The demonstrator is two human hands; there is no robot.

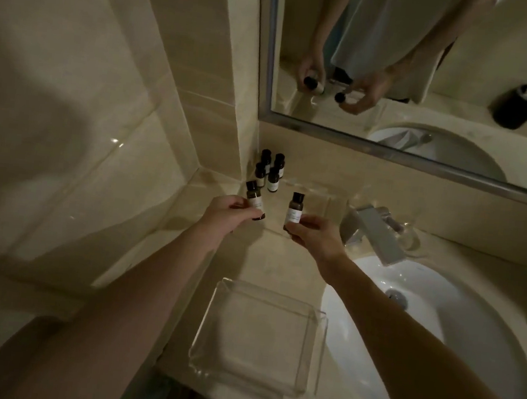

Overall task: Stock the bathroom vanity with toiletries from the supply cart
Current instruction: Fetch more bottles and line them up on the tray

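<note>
Dim beige marble worktop (268, 264) | four small dark-capped toiletry bottles (268, 171) stand left of chrome faucet (378, 233), in the corner | left hand (232, 212) and right hand (311, 236), arms outstretched, each pinch one upright bottle (31, 173) (294, 210) by its base | light, rigid, probably slick; hold mid-body.

Both bare forearms stretched forward over the vanity counter (268, 264), left hand (227, 213) and right hand (311, 236) side by side, fingers pinched, each gripping a small bottle upright
</note>
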